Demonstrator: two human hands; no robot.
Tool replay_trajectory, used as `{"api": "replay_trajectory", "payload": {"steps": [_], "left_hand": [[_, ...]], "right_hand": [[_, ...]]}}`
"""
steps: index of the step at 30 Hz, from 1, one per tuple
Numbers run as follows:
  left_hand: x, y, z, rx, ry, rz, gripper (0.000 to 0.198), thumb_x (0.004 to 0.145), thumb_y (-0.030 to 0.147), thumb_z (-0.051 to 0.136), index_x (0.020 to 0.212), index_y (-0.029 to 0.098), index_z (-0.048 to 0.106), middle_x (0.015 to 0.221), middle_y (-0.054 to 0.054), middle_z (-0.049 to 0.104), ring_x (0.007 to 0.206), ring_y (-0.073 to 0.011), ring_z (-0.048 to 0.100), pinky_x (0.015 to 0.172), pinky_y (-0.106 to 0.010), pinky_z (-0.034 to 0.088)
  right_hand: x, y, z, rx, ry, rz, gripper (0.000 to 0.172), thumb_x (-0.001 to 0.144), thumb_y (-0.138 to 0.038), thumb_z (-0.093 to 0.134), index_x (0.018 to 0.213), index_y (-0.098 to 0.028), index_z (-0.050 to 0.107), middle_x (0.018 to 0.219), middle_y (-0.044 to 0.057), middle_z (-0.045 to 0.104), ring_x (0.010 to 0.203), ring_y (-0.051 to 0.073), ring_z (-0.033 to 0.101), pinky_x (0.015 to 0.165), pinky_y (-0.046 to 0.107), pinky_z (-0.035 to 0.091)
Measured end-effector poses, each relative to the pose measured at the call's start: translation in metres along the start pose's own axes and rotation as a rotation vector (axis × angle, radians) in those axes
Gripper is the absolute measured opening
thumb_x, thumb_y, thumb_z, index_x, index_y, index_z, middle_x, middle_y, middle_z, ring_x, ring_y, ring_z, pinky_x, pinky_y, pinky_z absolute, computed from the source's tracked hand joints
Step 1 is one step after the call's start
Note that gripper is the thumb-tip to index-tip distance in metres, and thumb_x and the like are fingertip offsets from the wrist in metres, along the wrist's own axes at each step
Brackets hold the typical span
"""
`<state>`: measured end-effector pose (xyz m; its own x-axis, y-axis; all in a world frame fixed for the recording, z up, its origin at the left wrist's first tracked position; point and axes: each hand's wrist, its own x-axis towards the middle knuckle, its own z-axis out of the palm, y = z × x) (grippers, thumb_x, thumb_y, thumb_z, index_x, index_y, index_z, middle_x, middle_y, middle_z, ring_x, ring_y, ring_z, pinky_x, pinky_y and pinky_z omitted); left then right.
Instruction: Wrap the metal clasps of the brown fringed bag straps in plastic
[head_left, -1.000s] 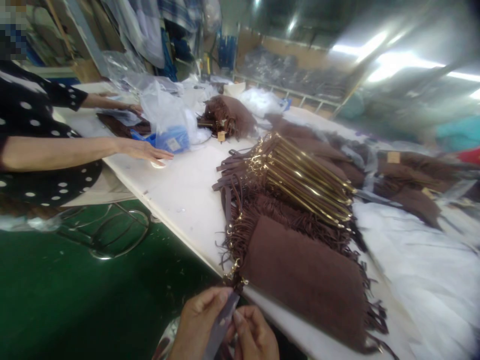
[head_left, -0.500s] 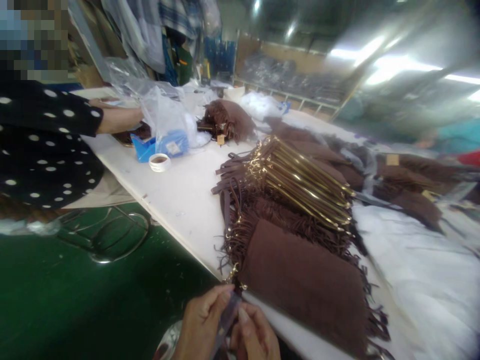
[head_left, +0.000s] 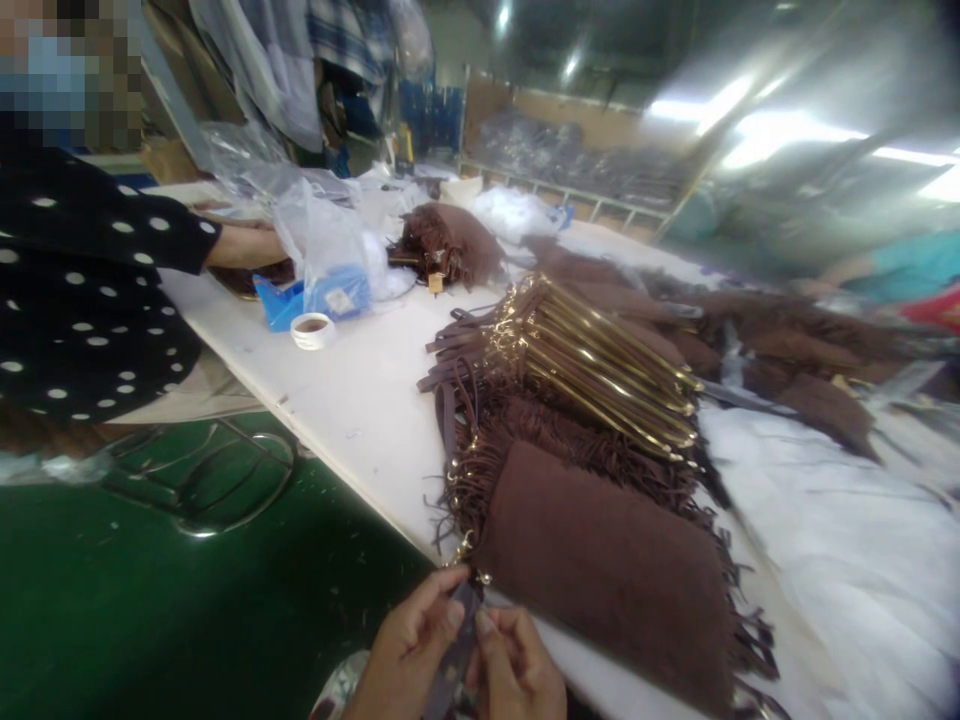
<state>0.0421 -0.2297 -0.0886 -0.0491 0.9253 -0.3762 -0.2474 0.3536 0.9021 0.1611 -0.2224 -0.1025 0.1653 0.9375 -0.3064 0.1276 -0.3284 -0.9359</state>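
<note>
At the table's near edge my left hand (head_left: 412,640) pinches a flat dark strap (head_left: 452,655) between thumb and fingers. My right hand (head_left: 519,662) closes on the strap's other side, its thumb and fingertips pressed together. The strap runs up to gold-coloured clasps (head_left: 466,546) at the corner of a brown fringed bag (head_left: 607,570), which lies flat on a pile of similar bags. Its lower end, between my palms, is partly hidden. Behind it lies a stack of brown bags with gold-coloured edges (head_left: 611,365), their straps and clasps bunched on the left.
A white tape roll (head_left: 313,331) and a blue tape dispenser (head_left: 279,302) stand on the white table (head_left: 360,400). A co-worker's arm (head_left: 251,243) reaches toward clear plastic bags (head_left: 319,225). White sheeting (head_left: 832,540) lies at right. A metal stool (head_left: 217,480) stands on the green floor.
My two hands have drawn slightly apart, and more of the strap shows between them. The whole view has shifted a little. The bags stay in place.
</note>
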Motion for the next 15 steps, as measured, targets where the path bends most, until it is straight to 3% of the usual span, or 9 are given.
{"api": "replay_trajectory", "payload": {"steps": [5, 10, 15], "left_hand": [[0.012, 0.004, 0.001, -0.12, -0.117, -0.056, 0.053, 0.079, 0.055, 0.07, 0.111, 0.014, 0.063, 0.073, -0.003, 0.067, 0.054, -0.0142, 0.056, 0.052, -0.022, 0.041], [0.014, 0.023, 0.001, 0.048, -0.121, 0.023, 0.032, 0.086, 0.047, 0.064, 0.096, 0.017, 0.062, 0.072, -0.001, 0.065, 0.06, -0.0134, 0.055, 0.056, -0.021, 0.038], [0.01, 0.029, 0.002, 0.085, -0.187, 0.04, 0.03, 0.085, 0.042, 0.066, 0.099, 0.017, 0.059, 0.081, -0.003, 0.068, 0.07, -0.0166, 0.061, 0.063, -0.023, 0.043]], "right_hand": [[0.001, -0.004, -0.005, 0.019, -0.024, 0.026, 0.047, 0.077, -0.066, 0.061, 0.069, -0.02, 0.06, 0.038, -0.006, 0.05, 0.031, 0.008, 0.036, 0.033, 0.018, 0.029], [0.003, -0.005, -0.009, 0.018, -0.025, 0.019, 0.046, 0.077, -0.066, 0.061, 0.068, -0.021, 0.059, 0.039, -0.006, 0.048, 0.032, 0.008, 0.035, 0.034, 0.018, 0.027], [0.004, -0.011, -0.014, -0.027, -0.043, 0.007, 0.043, 0.08, -0.062, 0.058, 0.071, -0.02, 0.06, 0.042, -0.006, 0.05, 0.035, 0.008, 0.036, 0.038, 0.019, 0.028]]}}
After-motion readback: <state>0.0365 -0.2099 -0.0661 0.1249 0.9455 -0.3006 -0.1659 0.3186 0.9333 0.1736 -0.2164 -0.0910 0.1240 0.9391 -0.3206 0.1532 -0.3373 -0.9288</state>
